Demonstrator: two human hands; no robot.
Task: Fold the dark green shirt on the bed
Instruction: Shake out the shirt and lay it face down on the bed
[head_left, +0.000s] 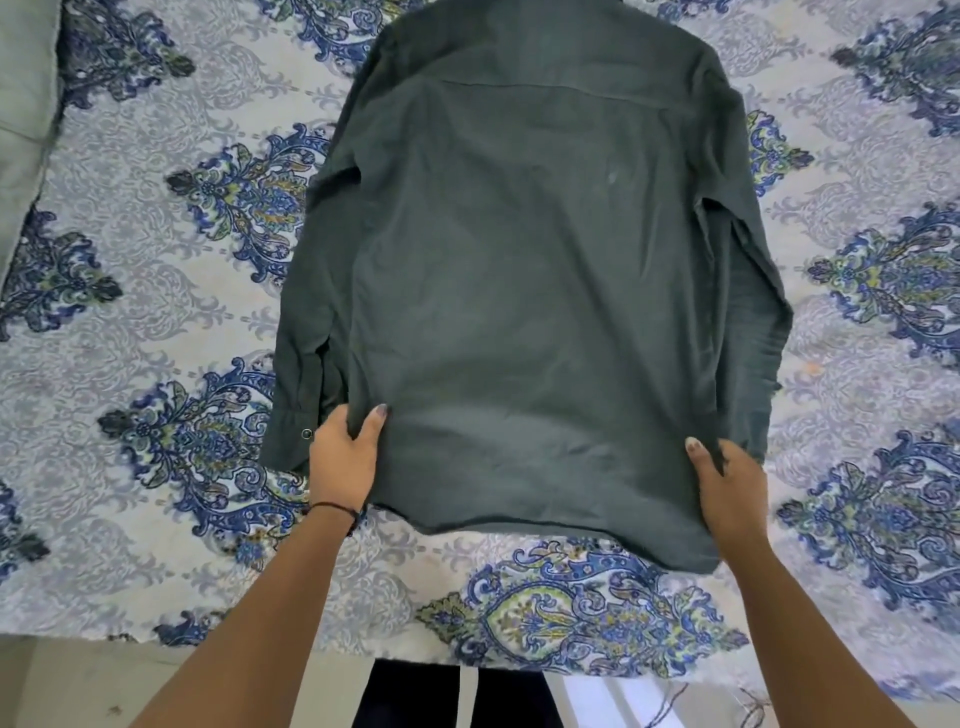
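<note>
The dark green shirt (530, 270) lies back side up on the bed, collar at the far end, hem toward me. Both long sleeves run down along its sides. My left hand (345, 457) pinches the shirt's lower left edge, thumb on top of the cloth and fingers under it. My right hand (727, 483) grips the lower right edge in the same way. The hem between my hands is slightly lifted and wavy. A thin black band circles my left wrist.
The bedsheet (156, 322) is pale grey with blue floral medallions and fills most of the view. Its near edge (260, 639) runs along the bottom. A grey pillow or cover (23, 104) lies at the far left. My dark trousers (452, 696) show below.
</note>
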